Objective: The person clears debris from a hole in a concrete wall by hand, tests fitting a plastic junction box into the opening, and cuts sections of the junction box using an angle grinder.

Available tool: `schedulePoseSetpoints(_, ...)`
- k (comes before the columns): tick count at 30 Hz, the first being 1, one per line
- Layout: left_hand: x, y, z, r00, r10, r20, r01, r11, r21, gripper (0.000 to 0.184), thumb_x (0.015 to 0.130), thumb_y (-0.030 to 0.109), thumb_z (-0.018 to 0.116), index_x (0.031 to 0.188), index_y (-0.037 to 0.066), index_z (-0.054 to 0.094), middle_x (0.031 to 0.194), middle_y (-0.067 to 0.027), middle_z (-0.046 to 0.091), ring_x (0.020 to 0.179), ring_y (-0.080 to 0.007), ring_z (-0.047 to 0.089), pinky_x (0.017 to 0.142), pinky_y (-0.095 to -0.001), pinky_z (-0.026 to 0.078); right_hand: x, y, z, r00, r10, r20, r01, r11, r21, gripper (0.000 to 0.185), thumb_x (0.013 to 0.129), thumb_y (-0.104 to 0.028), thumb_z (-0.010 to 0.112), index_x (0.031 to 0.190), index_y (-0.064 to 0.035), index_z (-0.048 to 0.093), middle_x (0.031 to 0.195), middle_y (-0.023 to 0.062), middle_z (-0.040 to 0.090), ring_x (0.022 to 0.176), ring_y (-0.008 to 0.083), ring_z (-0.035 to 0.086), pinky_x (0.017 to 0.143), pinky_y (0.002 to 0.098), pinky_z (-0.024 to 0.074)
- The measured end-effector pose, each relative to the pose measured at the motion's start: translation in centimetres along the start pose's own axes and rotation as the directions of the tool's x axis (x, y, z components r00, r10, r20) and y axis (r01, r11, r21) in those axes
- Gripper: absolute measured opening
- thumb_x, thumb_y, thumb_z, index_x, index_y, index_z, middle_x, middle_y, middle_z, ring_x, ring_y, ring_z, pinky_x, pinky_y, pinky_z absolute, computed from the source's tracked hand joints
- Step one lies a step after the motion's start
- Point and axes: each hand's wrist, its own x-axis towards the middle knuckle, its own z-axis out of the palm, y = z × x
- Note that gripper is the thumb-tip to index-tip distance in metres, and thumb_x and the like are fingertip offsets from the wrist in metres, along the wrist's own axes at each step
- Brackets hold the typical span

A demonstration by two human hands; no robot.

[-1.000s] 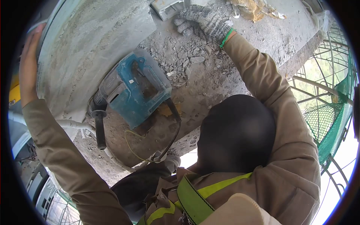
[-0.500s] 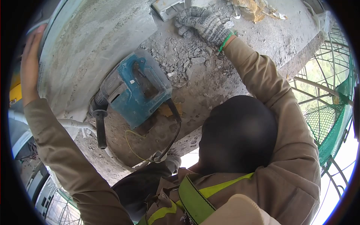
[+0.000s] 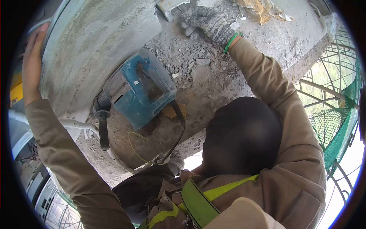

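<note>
My left hand, bare, rests with its fingers stretched out along the edge of the concrete wall. At the top, my right hand wears a grey knitted glove with a green cuff. Its fingers are curled, and whatever they hold, if anything, is hidden. Just left of it sits a pale, dusty rectangular box against the wall. Broken concrete rubble lies beneath and below the gloved hand. A blue demolition hammer lies on its side on the ledge, untouched by either hand, its black side handle pointing down.
Crumpled brown paper lies at the top right. A black cord and a thin yellow wire trail from the hammer. Green netting and metal bars stand beyond the ledge's right edge. A pale pipe runs at left.
The view has shifted very slightly. Both hands keep nearly the same place and pose, and the hammer has not moved.
</note>
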Motion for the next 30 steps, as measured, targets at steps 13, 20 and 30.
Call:
schedulePoseSetpoints(13,0.2,-0.7,-0.1,0.999,0.049,0.006,-0.049,0.997,0.060,0.053,0.103,0.050,0.053,0.139,0.014,0.065,0.139,-0.0062,0.062,0.132,-0.0176,0.053,0.115,-0.0303,0.033,0.4,0.3,-0.5,0.998,-0.032,0.055,0.028,0.998,0.060,0.022,0.101,-0.018,0.066,0.113,-0.0006,0.071,0.097,0.0098,0.075,0.085,0.0173,0.071,0.078,0.0306,0.0587)
schedulePoseSetpoints(20,0.2,0.0,0.1,1.000,-0.005,0.009,0.005,1.000,0.011,0.054,0.101,0.051,0.055,0.136,0.011,0.066,0.136,-0.0084,0.063,0.128,-0.0181,0.054,0.113,-0.0300,0.034,-0.7,-0.9,-0.3,0.984,-0.151,0.092,0.165,0.970,-0.181,0.024,0.102,-0.018,0.063,0.118,-0.0001,0.068,0.103,0.0102,0.075,0.092,0.0169,0.071,0.082,0.0301,0.0586)
schedulePoseSetpoints(30,-0.1,0.9,-0.2,0.998,-0.063,0.011,0.063,0.996,-0.060,0.056,0.099,0.051,0.060,0.132,0.007,0.066,0.131,-0.0094,0.064,0.123,-0.0183,0.055,0.110,-0.0288,0.035,-0.5,-1.0,-0.4,0.996,-0.003,0.090,0.010,0.997,-0.078,0.026,0.101,-0.021,0.066,0.118,-0.0014,0.069,0.099,0.0072,0.075,0.088,0.0144,0.070,0.078,0.0282,0.0572)
